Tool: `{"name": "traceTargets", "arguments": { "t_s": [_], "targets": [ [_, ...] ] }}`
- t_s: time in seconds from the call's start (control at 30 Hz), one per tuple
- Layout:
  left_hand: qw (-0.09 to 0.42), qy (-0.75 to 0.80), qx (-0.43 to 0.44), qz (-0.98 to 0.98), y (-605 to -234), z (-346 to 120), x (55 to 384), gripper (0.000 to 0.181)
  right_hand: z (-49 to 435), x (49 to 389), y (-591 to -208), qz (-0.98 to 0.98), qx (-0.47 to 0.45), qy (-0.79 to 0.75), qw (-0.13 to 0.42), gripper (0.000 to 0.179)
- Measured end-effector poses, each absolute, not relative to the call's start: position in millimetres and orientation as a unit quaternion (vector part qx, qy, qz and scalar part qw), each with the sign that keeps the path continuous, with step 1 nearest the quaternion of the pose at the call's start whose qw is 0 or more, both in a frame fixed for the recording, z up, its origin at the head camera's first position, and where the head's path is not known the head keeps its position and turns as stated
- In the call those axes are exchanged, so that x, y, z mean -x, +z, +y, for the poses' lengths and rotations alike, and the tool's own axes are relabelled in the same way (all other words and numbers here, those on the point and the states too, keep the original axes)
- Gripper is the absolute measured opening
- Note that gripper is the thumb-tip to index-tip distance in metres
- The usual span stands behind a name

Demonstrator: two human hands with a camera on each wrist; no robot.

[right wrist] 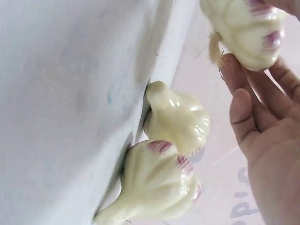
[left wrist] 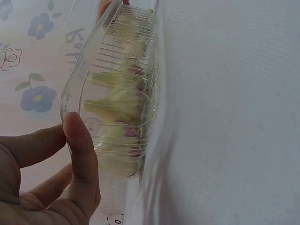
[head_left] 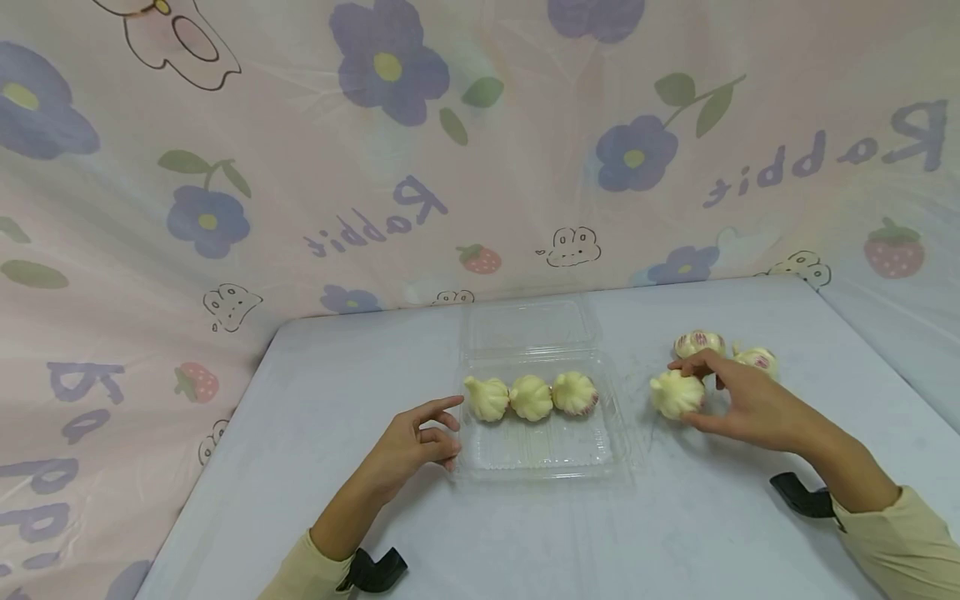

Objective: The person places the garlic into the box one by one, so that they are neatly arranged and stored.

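Note:
My left hand [head_left: 411, 450] is at the left side of a clear plastic box [head_left: 540, 454], its finger and thumb pinching the rim in the left wrist view. Inside the box, a row of garlic bulbs [head_left: 531, 398] runs along the hinge side, three in all. To the right, my right hand [head_left: 742, 404] grips another garlic bulb [head_left: 677, 394] between thumb and fingers. Behind that hand lie two more garlic bulbs, one at the back [head_left: 699, 343] and one partly covered by the hand [head_left: 757, 360]. Purple streaks mark their skins in the right wrist view.
The box's lid [head_left: 528, 325] lies folded back toward the rear cloth. A white-covered table [head_left: 540, 542] carries everything. Flower-printed cloth [head_left: 480, 167] hangs behind and at the sides. Black curved pieces stick out at the left sleeve [head_left: 378, 571] and right sleeve [head_left: 802, 496].

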State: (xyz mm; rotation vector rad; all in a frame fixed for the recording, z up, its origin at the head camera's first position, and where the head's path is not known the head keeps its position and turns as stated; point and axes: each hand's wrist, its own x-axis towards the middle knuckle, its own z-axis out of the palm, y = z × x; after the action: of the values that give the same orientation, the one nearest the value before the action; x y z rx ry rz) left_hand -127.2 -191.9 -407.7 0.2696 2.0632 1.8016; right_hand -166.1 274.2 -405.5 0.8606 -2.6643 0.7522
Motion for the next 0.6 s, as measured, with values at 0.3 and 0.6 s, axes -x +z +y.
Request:
{"name": "traceTargets", "arguments": {
  "t_s": [0.3,0.6],
  "targets": [
    [0.191,0.639,-0.098,0.739,-407.3,-191.3,127.2,0.068,275.1,165.8,-403.7,-0.904,-0.298,0.266,0.15,0.061],
    [0.189,0.636,-0.098,0.742,-408.1,-191.0,127.7,0.068,274.4,166.5,-399.5,-0.902,-0.295,0.25,0.192,0.065]
  ]
}}
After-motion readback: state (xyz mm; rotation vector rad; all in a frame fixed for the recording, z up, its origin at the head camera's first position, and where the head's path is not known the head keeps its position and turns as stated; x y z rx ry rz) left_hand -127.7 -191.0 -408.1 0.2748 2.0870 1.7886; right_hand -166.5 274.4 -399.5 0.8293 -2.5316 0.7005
